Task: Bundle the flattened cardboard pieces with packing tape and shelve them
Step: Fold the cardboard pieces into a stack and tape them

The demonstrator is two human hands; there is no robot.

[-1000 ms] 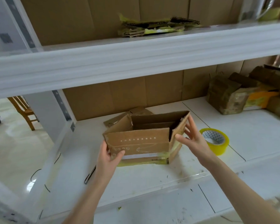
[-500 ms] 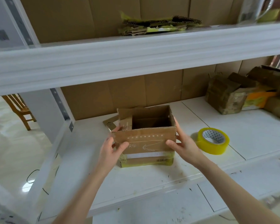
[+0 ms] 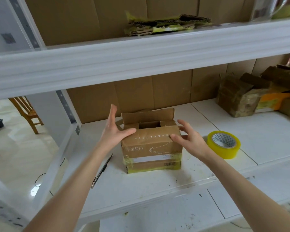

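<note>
Left hand (image 3: 114, 131) and right hand (image 3: 189, 139), fingers spread, touch an unflattened cardboard box (image 3: 151, 148); tape roll (image 3: 223, 144) waits nearby, one taped bundle (image 3: 167, 25) already on upper shelf (image 3: 141, 61)

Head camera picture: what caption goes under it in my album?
A left hand and a right hand touch the top of a small cardboard box on a white shelf, tape roll beside it.

Left hand (image 3: 114, 133), right hand (image 3: 190, 139) touch cardboard box (image 3: 151, 149) top edge; tape roll (image 3: 224, 148) nearby.
</note>
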